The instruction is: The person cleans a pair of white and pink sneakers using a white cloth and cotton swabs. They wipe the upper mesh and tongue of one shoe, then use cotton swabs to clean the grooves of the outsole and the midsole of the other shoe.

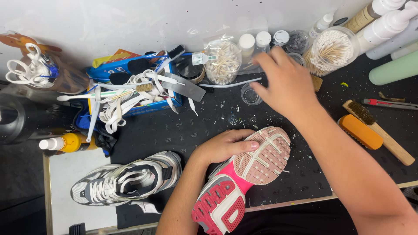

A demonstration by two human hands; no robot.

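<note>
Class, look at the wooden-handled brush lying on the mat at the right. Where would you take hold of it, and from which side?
Grip the wooden-handled brush by its bare handle, the lower-right end near the mat's edge. Come from above, fingers across the handle's narrow width: it lies flat with bristles at the upper-left end, and the orange block crowds its left side, so the right side is freer.

Ridged pink and red rubber, matt, on the upturned shoe sole [244,178] at lower centre; grey mesh cloth and white laces on the second shoe [126,180] lower left; bare pale wood on the brush handle [392,146] at right; clear glossy plastic on the small cup [251,94]; matt, paint-flecked black mat [174,130] beneath.
</note>
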